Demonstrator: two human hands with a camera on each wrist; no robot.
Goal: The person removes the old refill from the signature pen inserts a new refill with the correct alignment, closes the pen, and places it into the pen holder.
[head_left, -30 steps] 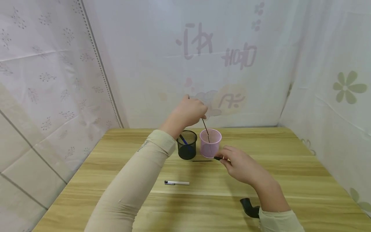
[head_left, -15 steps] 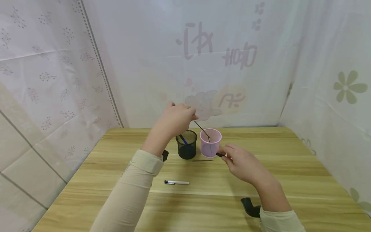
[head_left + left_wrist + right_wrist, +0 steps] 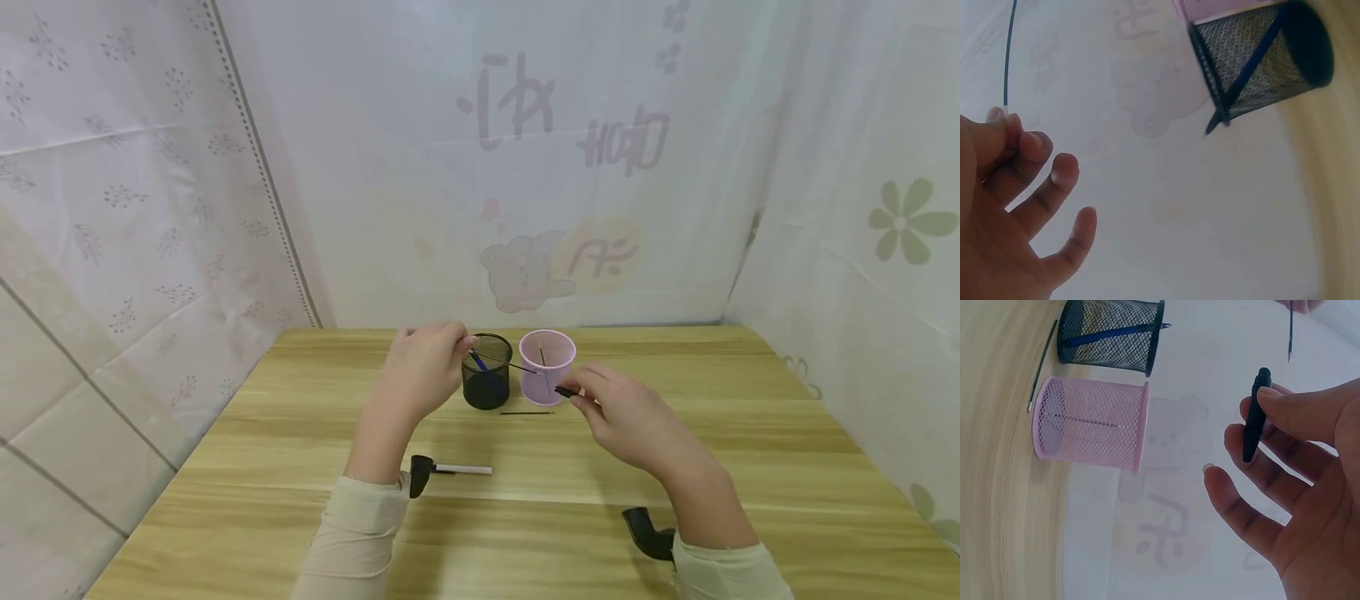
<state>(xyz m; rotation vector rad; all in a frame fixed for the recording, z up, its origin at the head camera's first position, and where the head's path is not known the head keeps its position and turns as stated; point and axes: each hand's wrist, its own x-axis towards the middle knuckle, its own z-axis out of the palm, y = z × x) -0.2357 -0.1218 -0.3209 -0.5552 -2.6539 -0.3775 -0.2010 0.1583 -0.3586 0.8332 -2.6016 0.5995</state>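
My left hand [image 3: 422, 371] pinches one end of a thin dark pen refill [image 3: 1009, 56] between thumb and forefinger, in front of the black mesh pen cup [image 3: 486, 393]. The refill's far end points right, overlapping the pink mesh pen cup [image 3: 1100, 397] in the head view. With thumb and fingers, my right hand [image 3: 626, 421] holds a short black tapered pen barrel piece [image 3: 1255, 419], just right of the pink cup. Another thin refill [image 3: 1085, 420] stands inside the pink cup. A blue pen [image 3: 1110, 334] leans in the black cup, its tip above the rim.
Before the cups, a dark refill [image 3: 527, 412] lies on the wooden table [image 3: 720, 450]. Nearer lies a white pen [image 3: 468, 470] with a dark end. Patterned curtains [image 3: 360, 208] hang behind and at both sides. Black wrist mounts [image 3: 647, 533] sit at the sleeves.
My left hand has come down and left from above the cups with the refill, which has swung from steep to nearly level. My right hand has risen slightly, still holding the black piece.
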